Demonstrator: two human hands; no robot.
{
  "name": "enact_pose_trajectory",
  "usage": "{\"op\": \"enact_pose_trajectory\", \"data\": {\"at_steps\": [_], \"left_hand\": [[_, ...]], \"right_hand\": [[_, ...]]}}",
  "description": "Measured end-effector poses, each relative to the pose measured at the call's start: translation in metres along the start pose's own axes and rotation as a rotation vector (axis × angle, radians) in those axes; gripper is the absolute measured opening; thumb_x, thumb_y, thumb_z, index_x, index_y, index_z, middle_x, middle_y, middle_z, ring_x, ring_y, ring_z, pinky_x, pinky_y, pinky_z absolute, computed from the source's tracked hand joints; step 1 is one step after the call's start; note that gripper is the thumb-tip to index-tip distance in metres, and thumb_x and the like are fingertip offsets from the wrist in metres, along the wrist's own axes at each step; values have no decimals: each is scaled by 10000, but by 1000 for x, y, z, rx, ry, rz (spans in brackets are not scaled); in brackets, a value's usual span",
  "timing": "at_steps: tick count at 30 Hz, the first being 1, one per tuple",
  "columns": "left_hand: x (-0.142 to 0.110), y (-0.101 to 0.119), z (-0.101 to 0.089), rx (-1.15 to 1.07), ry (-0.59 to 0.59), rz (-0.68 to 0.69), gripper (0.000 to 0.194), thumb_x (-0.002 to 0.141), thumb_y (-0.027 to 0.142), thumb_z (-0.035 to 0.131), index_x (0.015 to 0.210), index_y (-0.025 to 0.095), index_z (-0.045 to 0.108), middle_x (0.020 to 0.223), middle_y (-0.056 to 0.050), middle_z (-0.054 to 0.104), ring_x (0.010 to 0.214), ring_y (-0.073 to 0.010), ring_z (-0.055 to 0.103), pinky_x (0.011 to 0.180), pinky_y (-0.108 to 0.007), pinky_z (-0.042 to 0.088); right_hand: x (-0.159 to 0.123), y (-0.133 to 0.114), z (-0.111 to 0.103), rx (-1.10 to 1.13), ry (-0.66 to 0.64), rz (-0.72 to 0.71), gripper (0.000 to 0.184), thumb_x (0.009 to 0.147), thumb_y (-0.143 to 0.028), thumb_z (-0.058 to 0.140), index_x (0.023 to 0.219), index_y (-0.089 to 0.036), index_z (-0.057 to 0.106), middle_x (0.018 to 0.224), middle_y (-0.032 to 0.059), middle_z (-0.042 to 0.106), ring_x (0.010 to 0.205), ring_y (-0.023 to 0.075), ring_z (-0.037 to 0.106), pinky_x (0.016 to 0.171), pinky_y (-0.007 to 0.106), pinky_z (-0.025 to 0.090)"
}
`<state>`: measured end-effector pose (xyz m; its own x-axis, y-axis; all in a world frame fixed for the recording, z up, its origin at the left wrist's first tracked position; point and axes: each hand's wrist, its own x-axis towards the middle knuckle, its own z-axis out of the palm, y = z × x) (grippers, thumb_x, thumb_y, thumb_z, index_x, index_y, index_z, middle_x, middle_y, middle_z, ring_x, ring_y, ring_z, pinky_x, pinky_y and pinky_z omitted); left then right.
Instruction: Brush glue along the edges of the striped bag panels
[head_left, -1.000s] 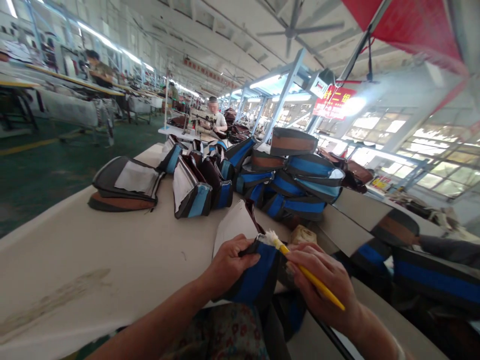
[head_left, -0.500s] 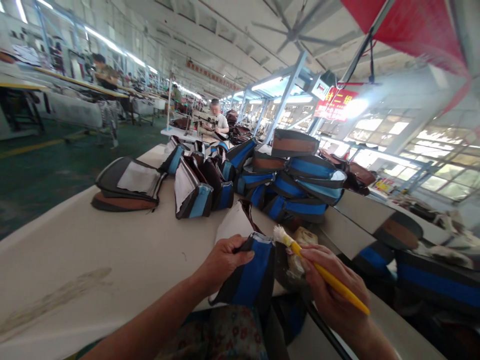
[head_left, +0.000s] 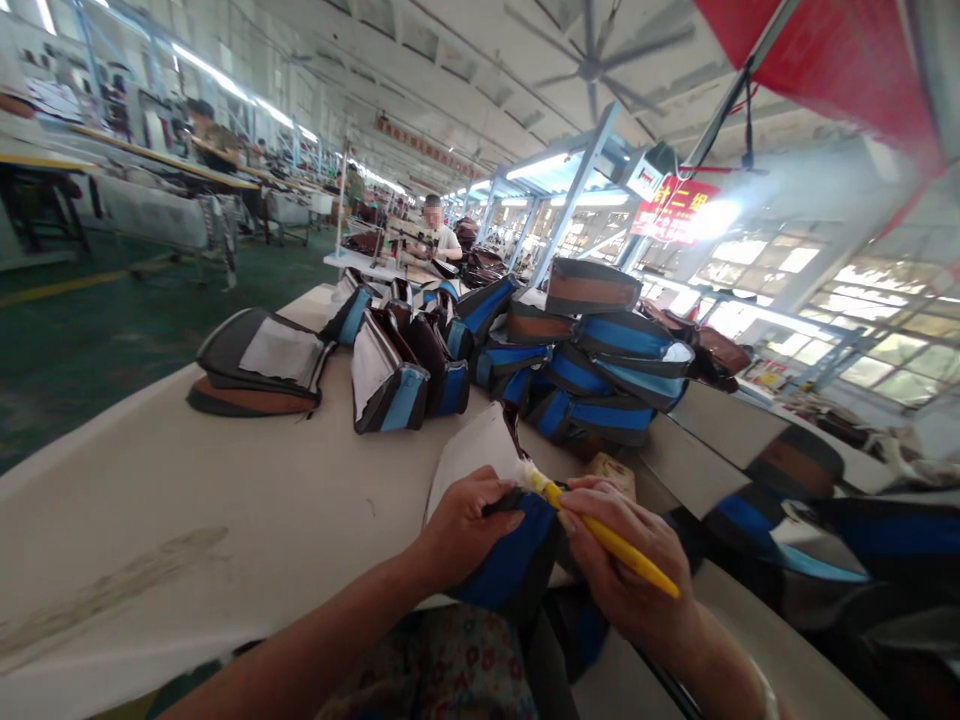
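At the table's near edge stands an unfinished bag (head_left: 510, 560) with a blue stripe, dark grey sides and a white inner panel. My left hand (head_left: 469, 525) grips its upper edge, thumb on the blue face and fingers behind. My right hand (head_left: 634, 550) is closed around the yellow handle of a brush (head_left: 615, 545). The brush's pale bristles lie at the bag's top edge, just beside my left thumb and forefinger. Partly hidden behind my right hand is a yellowish block-like thing (head_left: 611, 472) whose kind I cannot make out.
Several similar bags (head_left: 600, 375) are piled behind on the table (head_left: 300, 500), with more standing upright (head_left: 390, 385). A grey-and-brown pair (head_left: 259, 365) lies at left. More pieces (head_left: 885, 535) crowd the right side. A co-worker (head_left: 439, 235) sits farther back.
My right hand has moved left with the brush, bringing its bristles from beside the bag onto its top edge. The left hand keeps its hold, and the bag is tilted slightly differently.
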<state>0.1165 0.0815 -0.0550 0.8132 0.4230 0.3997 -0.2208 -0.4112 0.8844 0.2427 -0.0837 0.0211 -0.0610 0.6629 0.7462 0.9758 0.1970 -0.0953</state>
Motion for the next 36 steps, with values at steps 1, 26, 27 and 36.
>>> {"op": "enact_pose_trajectory", "data": {"at_steps": [1, 26, 27, 36], "left_hand": [[0, 0, 0, 17, -5, 12, 113, 871, 196, 601, 800, 156, 679, 783, 7, 506, 795, -147, 532, 734, -250, 387], [-13, -4, 28, 1036, 222, 603, 103, 936, 149, 533, 872, 139, 613, 784, -49, 572, 718, -214, 540, 636, -352, 459], [-13, -4, 29, 1044, 210, 606, 104, 935, 142, 529, 871, 139, 611, 784, -49, 572, 720, -214, 542, 632, -352, 456], [-21, -4, 39, 1033, 159, 631, 112, 946, 167, 523, 861, 156, 594, 785, -39, 559, 701, -206, 520, 607, -366, 427]], "right_hand": [[1, 1, 2, -18, 7, -5, 192, 940, -136, 573, 1098, -226, 633, 948, 51, 726, 961, 242, 682, 864, 416, 564], [9, -10, -22, 10, -137, -117, 183, 901, -51, 565, 1030, -176, 599, 801, 11, 670, 755, 167, 672, 924, 416, 512], [10, -9, -22, 17, -173, -128, 174, 902, -57, 564, 1023, -179, 594, 791, 9, 663, 750, 168, 670, 919, 421, 512], [10, 9, -15, 66, -215, -70, 143, 927, -74, 560, 970, -207, 590, 817, 7, 678, 762, 175, 665, 878, 408, 514]]}}
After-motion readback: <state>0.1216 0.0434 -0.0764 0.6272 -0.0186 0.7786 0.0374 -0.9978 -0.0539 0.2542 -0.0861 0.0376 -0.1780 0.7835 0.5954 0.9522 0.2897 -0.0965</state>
